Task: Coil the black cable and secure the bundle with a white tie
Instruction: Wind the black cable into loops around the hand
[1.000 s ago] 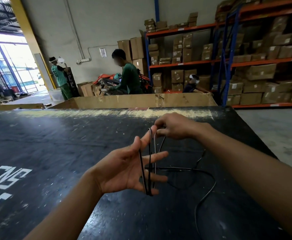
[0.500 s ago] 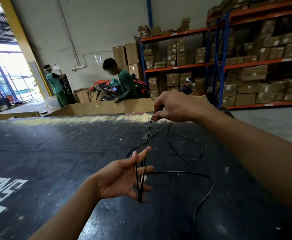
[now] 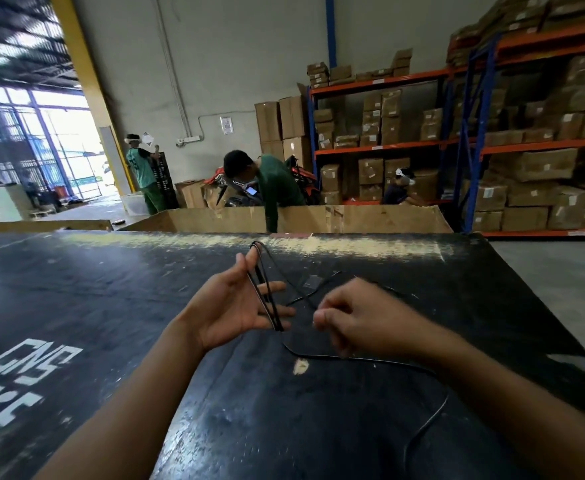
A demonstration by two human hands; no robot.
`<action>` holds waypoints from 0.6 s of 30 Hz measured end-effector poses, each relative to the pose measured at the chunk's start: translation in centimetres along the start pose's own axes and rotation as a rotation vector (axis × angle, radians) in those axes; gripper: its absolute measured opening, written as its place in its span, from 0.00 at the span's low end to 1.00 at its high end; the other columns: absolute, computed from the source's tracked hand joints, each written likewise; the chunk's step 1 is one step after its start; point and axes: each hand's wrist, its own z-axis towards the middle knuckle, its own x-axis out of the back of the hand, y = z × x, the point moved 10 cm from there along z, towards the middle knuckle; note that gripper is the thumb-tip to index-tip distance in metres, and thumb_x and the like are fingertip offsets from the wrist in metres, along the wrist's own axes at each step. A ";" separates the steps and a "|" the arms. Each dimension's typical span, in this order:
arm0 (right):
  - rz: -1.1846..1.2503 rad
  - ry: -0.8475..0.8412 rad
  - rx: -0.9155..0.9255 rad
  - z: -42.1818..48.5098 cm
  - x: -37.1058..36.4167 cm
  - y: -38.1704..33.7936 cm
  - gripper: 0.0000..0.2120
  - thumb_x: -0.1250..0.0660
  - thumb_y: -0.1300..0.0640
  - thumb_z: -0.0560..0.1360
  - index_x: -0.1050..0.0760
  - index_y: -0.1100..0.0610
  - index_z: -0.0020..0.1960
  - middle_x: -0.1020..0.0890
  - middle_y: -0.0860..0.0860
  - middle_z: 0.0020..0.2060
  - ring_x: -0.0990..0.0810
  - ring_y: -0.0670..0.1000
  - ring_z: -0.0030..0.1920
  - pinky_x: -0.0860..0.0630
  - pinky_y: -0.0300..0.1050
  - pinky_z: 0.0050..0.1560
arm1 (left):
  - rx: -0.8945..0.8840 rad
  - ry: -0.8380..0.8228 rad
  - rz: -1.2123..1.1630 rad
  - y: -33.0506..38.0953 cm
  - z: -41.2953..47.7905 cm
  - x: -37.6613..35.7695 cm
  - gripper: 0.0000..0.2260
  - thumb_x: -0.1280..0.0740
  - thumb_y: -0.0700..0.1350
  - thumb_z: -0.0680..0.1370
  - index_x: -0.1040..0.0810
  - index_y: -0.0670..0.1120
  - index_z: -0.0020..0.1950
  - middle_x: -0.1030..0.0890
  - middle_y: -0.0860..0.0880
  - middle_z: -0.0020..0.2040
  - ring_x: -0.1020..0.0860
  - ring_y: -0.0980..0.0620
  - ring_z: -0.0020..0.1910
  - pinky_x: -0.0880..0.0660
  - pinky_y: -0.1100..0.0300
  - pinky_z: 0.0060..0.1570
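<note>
A thin black cable point(image 3: 266, 296) is looped several times around my left hand point(image 3: 235, 306), from the thumb tip down to the little finger. That hand is held palm-up with the fingers spread, above the black table point(image 3: 111, 306). My right hand point(image 3: 356, 320) is just to the right of it, fingers pinched on a strand of the same cable. The loose end trails across the table under my right forearm and curls toward the near right. No white tie is visible.
White stencilled letters point(image 3: 24, 368) mark the table at the left. A large open cardboard bin point(image 3: 318, 220) stands behind the table's far edge, with people working beyond it. Shelving racks point(image 3: 491, 143) full of cartons fill the right background.
My right hand has come down from high beyond the left hand to a spot beside it, laying another turn of cable over the left hand. My left hand has risen slightly.
</note>
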 end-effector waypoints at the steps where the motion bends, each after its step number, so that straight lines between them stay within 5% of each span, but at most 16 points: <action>1: 0.047 -0.029 -0.007 -0.5 -1.3 0.5 0.11 0.38 0.54 0.80 0.20 0.56 0.44 0.17 0.51 0.30 0.17 0.47 0.31 0.21 0.40 0.35 | -0.024 0.004 -0.008 0.5 0.0 -0.1 0.19 0.46 0.62 0.80 0.31 0.67 0.70 0.33 0.35 0.71 0.24 0.24 0.58 0.26 0.29 0.52; 9: 0.208 -0.127 -0.020 -1.5 -7.1 3.7 0.12 0.41 0.60 0.80 0.20 0.60 0.45 0.18 0.48 0.31 0.20 0.42 0.32 0.28 0.33 0.34 | -0.063 -0.083 -0.094 0.8 -0.4 -2.8 0.19 0.46 0.62 0.80 0.29 0.66 0.70 0.36 0.35 0.75 0.29 0.21 0.63 0.25 0.29 0.51; 18: 0.374 -0.253 0.050 -1.9 -9.1 2.8 0.11 0.42 0.59 0.81 0.22 0.51 0.48 0.18 0.47 0.35 0.20 0.42 0.36 0.29 0.30 0.34 | -0.073 -0.108 -0.107 1.0 -1.3 -3.7 0.18 0.47 0.61 0.81 0.31 0.67 0.71 0.38 0.39 0.77 0.30 0.22 0.64 0.24 0.29 0.51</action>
